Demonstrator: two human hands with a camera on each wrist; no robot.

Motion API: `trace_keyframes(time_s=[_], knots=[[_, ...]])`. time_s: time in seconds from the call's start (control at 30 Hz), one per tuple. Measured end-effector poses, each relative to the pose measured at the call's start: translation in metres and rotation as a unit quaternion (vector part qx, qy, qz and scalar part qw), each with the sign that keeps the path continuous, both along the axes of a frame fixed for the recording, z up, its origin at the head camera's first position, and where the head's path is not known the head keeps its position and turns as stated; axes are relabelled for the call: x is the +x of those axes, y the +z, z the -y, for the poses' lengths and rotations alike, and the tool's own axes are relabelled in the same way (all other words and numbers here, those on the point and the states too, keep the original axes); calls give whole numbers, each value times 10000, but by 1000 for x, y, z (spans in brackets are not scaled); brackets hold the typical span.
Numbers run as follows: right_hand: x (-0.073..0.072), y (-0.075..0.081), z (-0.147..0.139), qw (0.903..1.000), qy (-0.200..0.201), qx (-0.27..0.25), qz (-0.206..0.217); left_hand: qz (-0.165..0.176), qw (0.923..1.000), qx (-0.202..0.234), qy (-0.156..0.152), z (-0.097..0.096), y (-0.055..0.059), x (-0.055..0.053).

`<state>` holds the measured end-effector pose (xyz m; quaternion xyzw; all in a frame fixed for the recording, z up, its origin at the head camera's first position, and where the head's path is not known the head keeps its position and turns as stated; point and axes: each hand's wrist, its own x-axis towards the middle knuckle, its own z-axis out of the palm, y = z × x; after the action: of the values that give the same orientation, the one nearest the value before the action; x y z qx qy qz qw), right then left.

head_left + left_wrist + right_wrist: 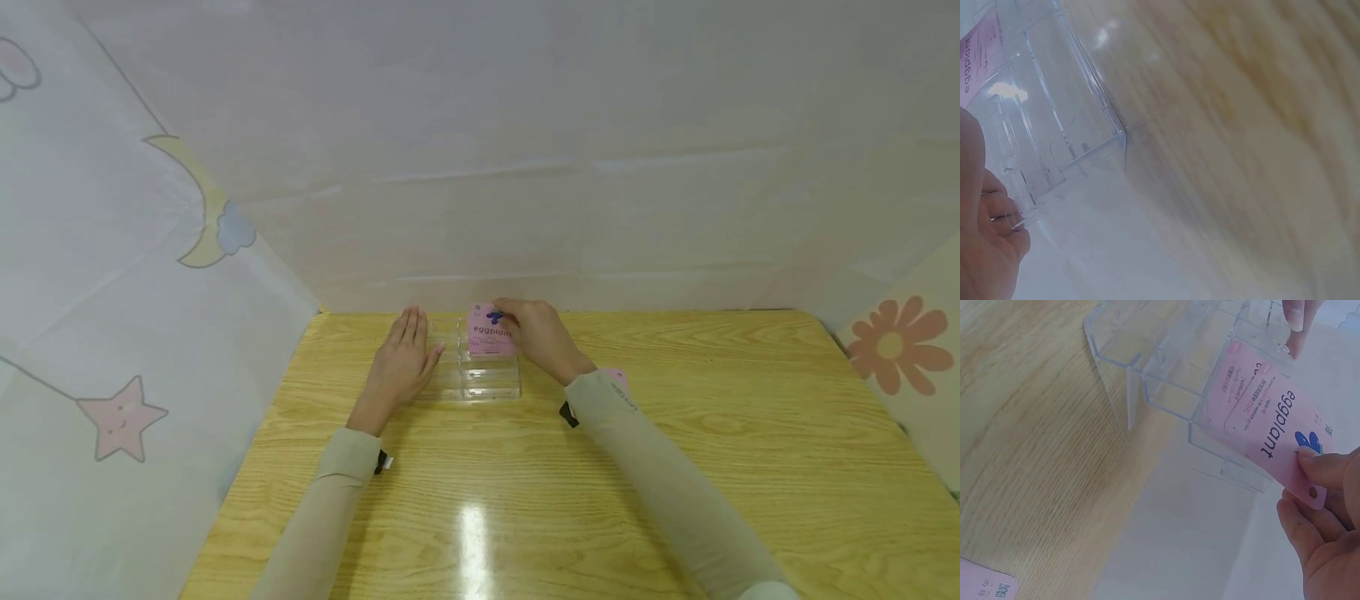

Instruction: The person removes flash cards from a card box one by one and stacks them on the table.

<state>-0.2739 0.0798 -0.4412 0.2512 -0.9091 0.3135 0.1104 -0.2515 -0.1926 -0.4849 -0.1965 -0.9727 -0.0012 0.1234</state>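
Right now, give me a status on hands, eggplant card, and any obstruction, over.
Right hand pinching eggplant card at transparent rack; seating unclear. Left hand touching rack's left side. No obstruction visible around card.

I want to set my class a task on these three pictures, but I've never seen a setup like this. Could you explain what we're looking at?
No machine is at work here: these are a person's own left hand and right hand, both bare. The wide picture looks forward and down from the person's head. The other two are taken from the wrists, one for each hand.

On the wooden table sits a clear stand with stepped tiers. The left hand rests against its left side. The right hand pinches a pink eggplant card, thumb on the printed face, over the stand's right part. Whether the card's lower end sits in a slot, I can't tell. A second pink card lies on the table, only partly in view.
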Motion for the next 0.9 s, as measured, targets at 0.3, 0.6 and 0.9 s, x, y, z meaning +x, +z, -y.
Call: trace_keyframes(time_s=[0.3,0.6,0.9], knots=[[1,4,-2,9996,-74,-241,-112,-45,10000,-25,7,1,0,1],[5,8,-7,9986,-23,-533,-25,-151,9998,-80,-39,2,-1,1],[5,14,-14,9974,-55,-723,36,-253,9996,-130,-82,3,-2,-1]])
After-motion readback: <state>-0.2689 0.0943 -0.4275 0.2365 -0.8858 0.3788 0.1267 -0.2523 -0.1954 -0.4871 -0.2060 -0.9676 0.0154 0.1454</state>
